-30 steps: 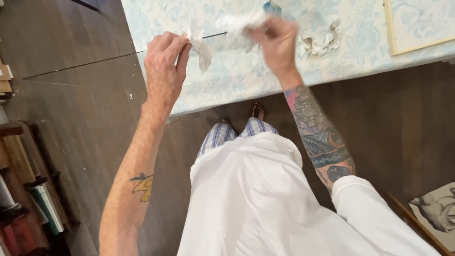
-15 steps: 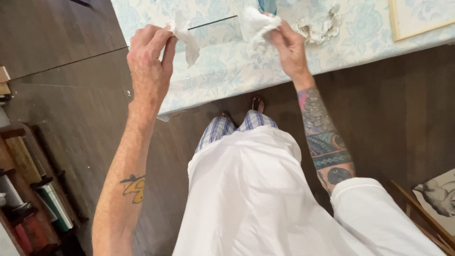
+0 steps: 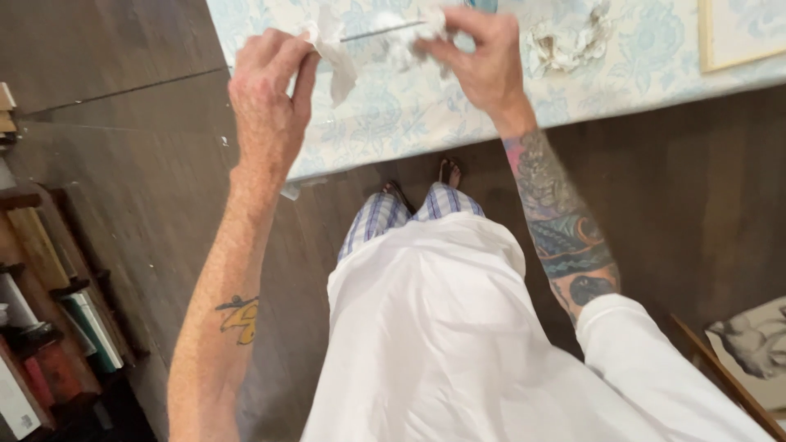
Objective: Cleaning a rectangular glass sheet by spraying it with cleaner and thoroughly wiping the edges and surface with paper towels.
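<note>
Wiping a thin rod over the tabletop

Our left hand [image 3: 266, 106] pinches a white tissue [image 3: 332, 45] on the rod [image 3: 381, 31]; our right hand [image 3: 483, 57] squeezes another wad [image 3: 409, 41]. We cannot tell if it is clean.

A dark wooden plank floor [image 3: 123, 164] is seen below. The worktop [image 3: 639, 82] is covered by a pale blue floral cloth. Books are held on a low shelf [image 3: 49, 344] at the left edge.
</note>
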